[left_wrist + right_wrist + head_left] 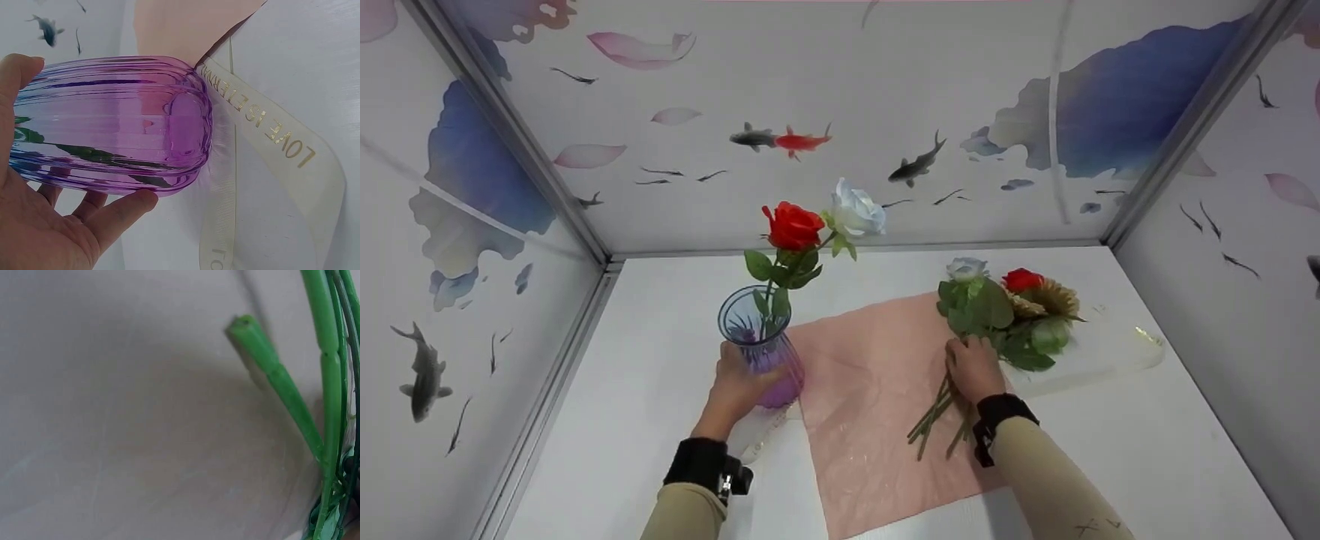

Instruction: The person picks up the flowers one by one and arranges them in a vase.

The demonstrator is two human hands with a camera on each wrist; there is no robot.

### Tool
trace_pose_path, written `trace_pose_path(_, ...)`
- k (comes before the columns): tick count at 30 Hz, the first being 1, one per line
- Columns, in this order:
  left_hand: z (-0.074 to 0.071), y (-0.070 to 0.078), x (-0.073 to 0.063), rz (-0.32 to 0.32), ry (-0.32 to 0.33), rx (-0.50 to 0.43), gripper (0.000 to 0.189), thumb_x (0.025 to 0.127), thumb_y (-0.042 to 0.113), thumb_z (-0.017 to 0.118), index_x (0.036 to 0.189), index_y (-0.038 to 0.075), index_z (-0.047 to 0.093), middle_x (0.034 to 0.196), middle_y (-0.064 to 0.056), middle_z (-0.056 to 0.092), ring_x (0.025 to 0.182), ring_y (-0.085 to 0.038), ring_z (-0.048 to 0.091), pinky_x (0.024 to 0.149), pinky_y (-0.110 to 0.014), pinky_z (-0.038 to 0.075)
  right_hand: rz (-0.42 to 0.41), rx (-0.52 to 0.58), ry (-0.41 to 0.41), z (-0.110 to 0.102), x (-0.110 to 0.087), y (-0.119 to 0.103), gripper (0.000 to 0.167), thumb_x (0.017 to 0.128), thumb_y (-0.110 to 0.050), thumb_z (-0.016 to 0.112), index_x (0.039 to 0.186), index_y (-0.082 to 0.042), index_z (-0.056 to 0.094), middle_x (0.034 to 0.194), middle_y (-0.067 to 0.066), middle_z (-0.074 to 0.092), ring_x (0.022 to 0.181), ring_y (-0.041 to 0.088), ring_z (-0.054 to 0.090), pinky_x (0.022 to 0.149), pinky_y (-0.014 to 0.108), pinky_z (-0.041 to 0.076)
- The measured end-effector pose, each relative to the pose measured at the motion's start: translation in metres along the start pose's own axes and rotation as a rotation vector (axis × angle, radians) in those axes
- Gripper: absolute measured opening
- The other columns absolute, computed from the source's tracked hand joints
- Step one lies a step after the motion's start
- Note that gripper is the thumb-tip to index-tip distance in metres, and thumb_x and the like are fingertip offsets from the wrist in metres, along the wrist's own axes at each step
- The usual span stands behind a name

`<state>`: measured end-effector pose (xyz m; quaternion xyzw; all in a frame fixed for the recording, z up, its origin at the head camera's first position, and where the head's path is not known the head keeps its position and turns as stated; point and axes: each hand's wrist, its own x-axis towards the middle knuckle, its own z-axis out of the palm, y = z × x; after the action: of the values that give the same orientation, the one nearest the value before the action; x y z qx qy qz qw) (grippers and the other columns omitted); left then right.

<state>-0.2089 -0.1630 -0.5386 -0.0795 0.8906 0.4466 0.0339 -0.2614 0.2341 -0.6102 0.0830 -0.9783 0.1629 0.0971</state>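
My left hand (pixel 744 391) grips the side of a ribbed glass vase (pixel 784 390), blue at the rim and purple below. In the left wrist view the vase (pixel 129 121) lies between thumb and fingers. A red rose (pixel 795 226) and a pale blue rose (pixel 857 210) stand in it, leaning right. On the right, my right hand (pixel 976 369) holds the green stems (pixel 934 416) of an artificial bouquet just below its leaves (pixel 979 304). In the right wrist view only cut stem ends (pixel 281 388) show clearly; the fingers are mostly out of sight.
Pink wrapping paper (pixel 870 405) lies on the white table (pixel 607 420) between the hands, partly under the stems. A cream ribbon with gold lettering (pixel 270 129) lies by the vase base. More sheer ribbon (pixel 1117 367) curls at right. Printed panels (pixel 810 82) enclose the table.
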Motion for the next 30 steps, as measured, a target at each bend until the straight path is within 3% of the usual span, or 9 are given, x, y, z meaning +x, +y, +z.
trace_pose_path(7, 0.0, -0.001, 0.0, -0.018, -0.004, 0.011, 0.114, 0.083, 0.043, 0.082, 0.157, -0.004, 0.009, 0.154, -0.032, 0.03, 0.145, -0.05, 0.033, 0.112, -0.065, 0.036, 0.049, -0.005, -0.029, 0.0, 0.002, -0.003, 0.019, 0.1, -0.014, 0.062, 0.108, 0.001, 0.07, 0.104, 0.027, 0.061, 0.097, 0.044, 0.054, 0.083, 0.058, 0.046)
trace_pose_path(14, 0.001, 0.0, 0.0, -0.012, -0.003, 0.011, 0.113, 0.083, 0.042, 0.083, 0.157, -0.003, 0.011, 0.153, -0.032, 0.03, 0.144, -0.05, 0.035, 0.112, -0.065, 0.036, 0.199, 0.099, -0.119, -0.007, 0.008, -0.006, 0.027, 0.102, -0.016, 0.06, 0.119, 0.002, 0.07, 0.116, 0.027, 0.062, 0.11, 0.044, 0.052, 0.094, 0.06, 0.042)
trace_pose_path(21, 0.001, 0.001, -0.001, -0.028, -0.019, 0.005, 0.115, 0.082, 0.044, 0.083, 0.159, 0.001, 0.009, 0.156, -0.028, 0.028, 0.146, -0.048, 0.032, 0.112, -0.066, 0.035, 0.307, 0.265, -0.039, -0.014, 0.013, -0.008, 0.028, 0.099, -0.014, 0.065, 0.12, 0.002, 0.072, 0.117, 0.025, 0.067, 0.113, 0.046, 0.054, 0.099, 0.061, 0.038)
trace_pose_path(26, 0.001, -0.001, -0.001, -0.011, -0.014, 0.0, 0.114, 0.082, 0.043, 0.083, 0.158, 0.001, 0.01, 0.155, -0.028, 0.029, 0.145, -0.048, 0.033, 0.112, -0.066, 0.036, 0.335, 0.412, 0.019, -0.018, 0.016, -0.009, 0.026, 0.099, -0.01, 0.065, 0.119, 0.005, 0.072, 0.118, 0.026, 0.069, 0.112, 0.043, 0.061, 0.099, 0.055, 0.047)
trace_pose_path(30, 0.002, -0.001, 0.0, -0.005, -0.008, -0.013, 0.113, 0.082, 0.041, 0.083, 0.158, 0.0, 0.011, 0.155, -0.029, 0.03, 0.145, -0.048, 0.035, 0.112, -0.066, 0.036, 0.398, 0.541, 0.014, -0.021, 0.017, -0.011, 0.027, 0.101, -0.011, 0.062, 0.123, 0.004, 0.07, 0.122, 0.025, 0.067, 0.113, 0.039, 0.062, 0.095, 0.051, 0.051)
